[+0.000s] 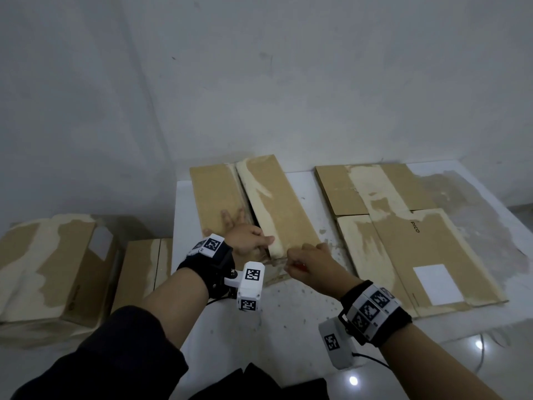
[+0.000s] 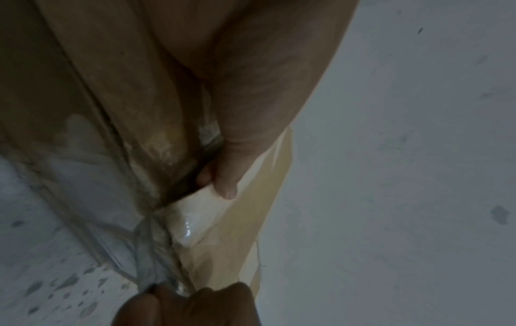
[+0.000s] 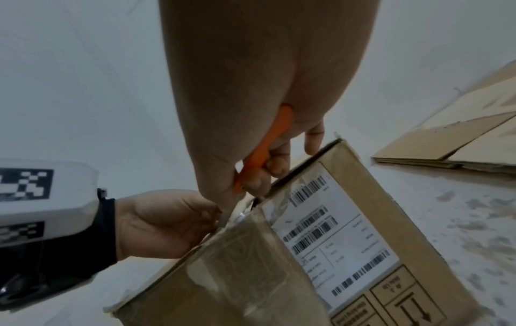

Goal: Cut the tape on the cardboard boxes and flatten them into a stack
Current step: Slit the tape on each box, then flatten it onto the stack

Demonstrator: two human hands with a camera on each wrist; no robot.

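Observation:
A taped cardboard box (image 1: pixel 253 203) stands in the middle of the white table (image 1: pixel 288 313), its two top flaps parted along the centre seam. My left hand (image 1: pixel 261 241) pinches the near end of the right flap (image 2: pixel 251 198), thumb (image 2: pixel 226 183) on top and fingers tucked under it. My right hand (image 1: pixel 294 262) grips an orange box cutter (image 3: pixel 268 150), whose blade sits at the box's near top edge by the clear tape (image 3: pixel 237 253). The box's near face carries a white shipping label (image 3: pixel 335 231). The blade tip is hidden behind my fingers.
Flattened boxes (image 1: pixel 403 241) lie in a stack on the table's right side, also seen as a flattened stack (image 3: pixel 460 143) in the right wrist view. Two more taped boxes (image 1: pixel 49 269) stand low on the left beside the table. A grey wall (image 1: pixel 288 82) runs behind.

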